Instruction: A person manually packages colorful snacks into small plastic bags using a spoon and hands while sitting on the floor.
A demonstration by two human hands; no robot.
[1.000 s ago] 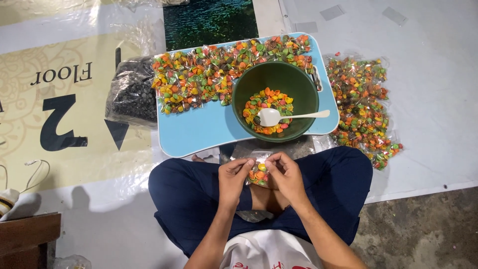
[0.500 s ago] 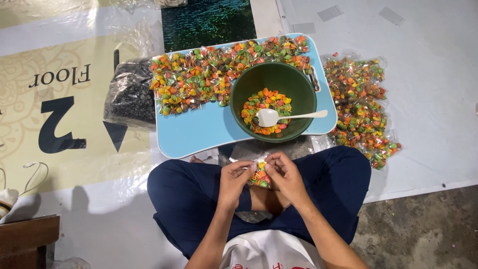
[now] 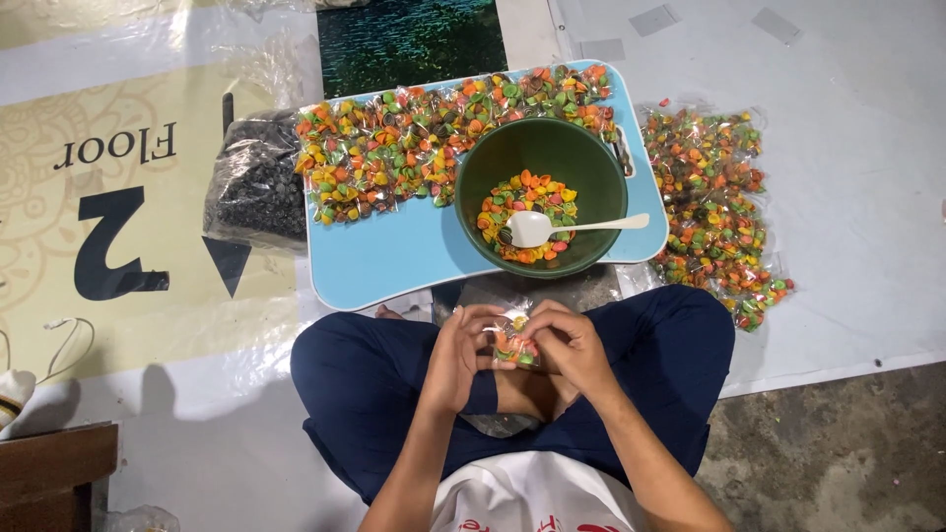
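Note:
Both hands meet over my crossed legs in dark blue trousers. My left hand [image 3: 460, 357] and my right hand [image 3: 570, 344] pinch a small clear plastic packet [image 3: 513, 342] filled with colourful snack pieces, held between the fingertips of both. Just ahead stands a light blue tray table [image 3: 394, 258]. On it sits a dark green bowl [image 3: 493, 158] holding loose orange, yellow and green pieces, with a white spoon [image 3: 576, 227] resting in it. Several filled packets [image 3: 394, 148] lie in a pile on the tray's far left.
More filled packets [image 3: 714, 212] lie heaped on the plastic sheet to the right of the tray. A clear bag of dark pieces [image 3: 256, 187] sits to the tray's left. A wooden edge [image 3: 49, 473] shows at bottom left. Bare concrete floor [image 3: 838, 453] lies at bottom right.
The hands have kept working the small packet at my lap, with the fingers shifting slightly around it. The view has moved down a little. Nothing else has moved.

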